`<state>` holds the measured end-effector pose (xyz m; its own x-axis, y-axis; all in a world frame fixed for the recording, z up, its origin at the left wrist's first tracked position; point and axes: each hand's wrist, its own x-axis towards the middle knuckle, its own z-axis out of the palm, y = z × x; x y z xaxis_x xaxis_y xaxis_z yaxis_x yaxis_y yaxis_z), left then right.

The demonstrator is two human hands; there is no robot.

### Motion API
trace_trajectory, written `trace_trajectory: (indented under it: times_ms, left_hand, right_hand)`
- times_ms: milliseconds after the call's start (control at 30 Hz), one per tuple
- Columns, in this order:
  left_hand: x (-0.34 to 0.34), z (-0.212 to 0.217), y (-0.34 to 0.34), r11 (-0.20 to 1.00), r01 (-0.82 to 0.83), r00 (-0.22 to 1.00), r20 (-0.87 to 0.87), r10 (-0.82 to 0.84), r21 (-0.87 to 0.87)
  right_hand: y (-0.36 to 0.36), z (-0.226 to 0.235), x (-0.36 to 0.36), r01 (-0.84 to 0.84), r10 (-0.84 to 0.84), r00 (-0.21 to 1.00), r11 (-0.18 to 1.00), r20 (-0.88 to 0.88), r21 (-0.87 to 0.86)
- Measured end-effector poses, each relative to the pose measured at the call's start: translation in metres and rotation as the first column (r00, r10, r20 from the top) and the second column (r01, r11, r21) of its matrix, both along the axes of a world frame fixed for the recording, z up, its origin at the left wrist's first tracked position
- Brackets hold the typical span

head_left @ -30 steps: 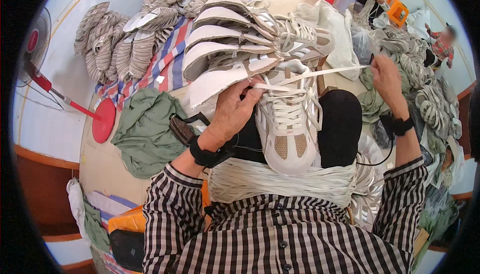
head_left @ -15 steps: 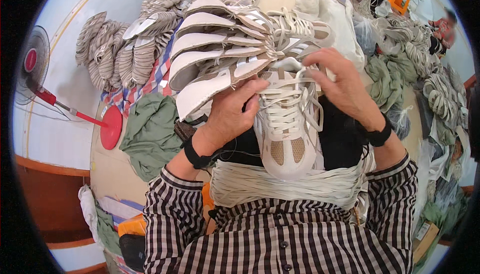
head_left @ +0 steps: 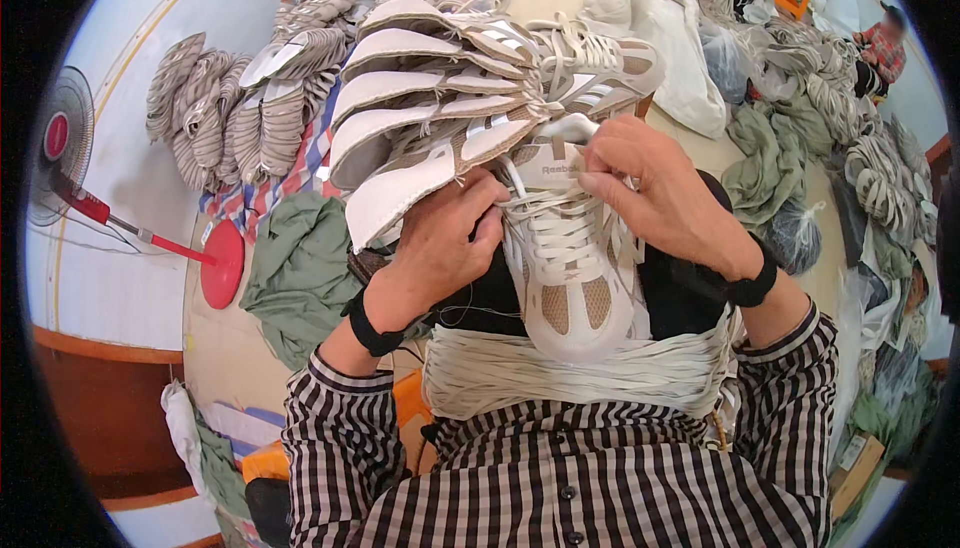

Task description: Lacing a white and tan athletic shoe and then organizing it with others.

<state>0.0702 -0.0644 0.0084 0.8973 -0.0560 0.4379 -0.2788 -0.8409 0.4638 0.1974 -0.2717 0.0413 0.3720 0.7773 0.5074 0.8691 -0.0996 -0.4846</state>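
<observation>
The right hand (head_left: 665,198), stretched out with the lace 1 second ago, has come back to the sneaker (head_left: 565,248) on the lap, pinching its lace (head_left: 545,206); the left hand (head_left: 440,248) pinches alongside, so lacing continues.

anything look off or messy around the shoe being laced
Nothing looks damaged. The white sneaker sits upright on the lap, both hands at its laces: left hand, right hand. A green cloth lies crumpled on the floor.

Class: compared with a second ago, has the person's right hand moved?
Yes. The right hand has come in leftward from the outstretched lace, onto the tongue of the sneaker on the lap.
</observation>
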Motion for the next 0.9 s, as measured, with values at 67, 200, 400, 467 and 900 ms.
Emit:
trace_trajectory:
  times_ms: [67, 200, 400, 467, 900]
  left_hand:
    - [0.001, 0.001, -0.002, 0.999, -0.009, 0.999, -0.035, 0.007, -0.042]
    - [0.006, -0.003, -0.002, 0.996, 0.01, 0.999, -0.043, -0.014, -0.094]
    - [0.007, -0.008, 0.001, 0.992, -0.003, 0.997, -0.078, -0.007, -0.129]
    - [0.007, -0.004, 0.0, 0.996, 0.023, 1.0, 0.0, -0.023, -0.086]
    - [0.008, 0.002, 0.001, 0.964, 0.187, 0.982, 0.015, -0.188, -0.189]
  right_hand:
    - [-0.007, 0.003, -0.007, 0.028, -0.028, 0.999, 1.0, 0.023, -0.007]
    - [-0.017, 0.01, -0.013, -0.11, 0.057, 0.711, 0.993, -0.701, -0.031]
    - [-0.012, 0.013, -0.001, 0.008, 0.05, 0.682, 0.997, -0.73, 0.076]
    - [-0.017, 0.016, 0.0, 0.042, -0.081, 0.911, 0.993, -0.404, -0.106]
    - [-0.027, 0.036, -0.01, -0.577, 0.293, 0.691, 0.775, -0.661, -0.258]
